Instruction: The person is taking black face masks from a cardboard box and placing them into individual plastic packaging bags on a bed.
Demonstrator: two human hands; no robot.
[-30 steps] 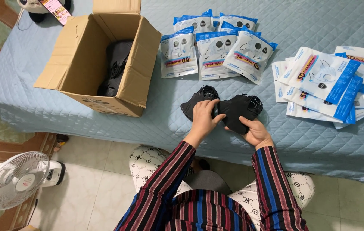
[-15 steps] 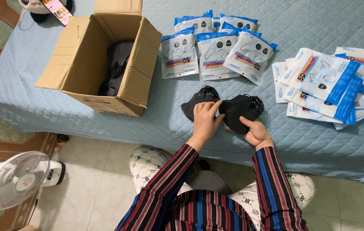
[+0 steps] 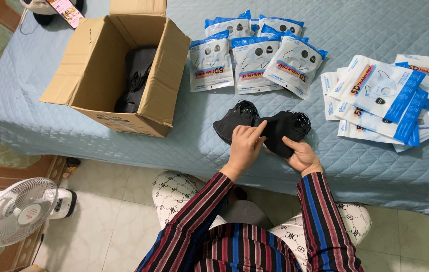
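In the head view, the person sits at the lower middle of the frame, with striped sleeves and patterned white trousers. Both hands are on a stack of black face masks (image 3: 267, 126), which lies on the blue quilted bed cover (image 3: 123, 146) a little right of the centre of the frame.

The left hand (image 3: 245, 145) rests on top of the stack, fingers stretched forward and pressing on the black fabric; it is not clenched, and it seems to pinch one mask with the fingertips. The right hand (image 3: 301, 153) grasps the lower right edge of the same stack, with the thumb on top and the other fingers hidden below.

At the upper left of the frame stands an open cardboard box (image 3: 98, 75), and inside it more black masks (image 3: 136, 78) are piled against the right wall. At the upper middle, just above the stack, there is a group of blue-and-white packets with dark masks (image 3: 254, 58), overlapping each other. At the right side lies another pile of blue-and-white packets (image 3: 385, 95), near the stack but not touching it.

At the lower left, on the tiled floor, stands a small white fan (image 3: 18, 211). At the upper left corner a soft toy with a pink tag (image 3: 60, 7) is partly cut by the frame.
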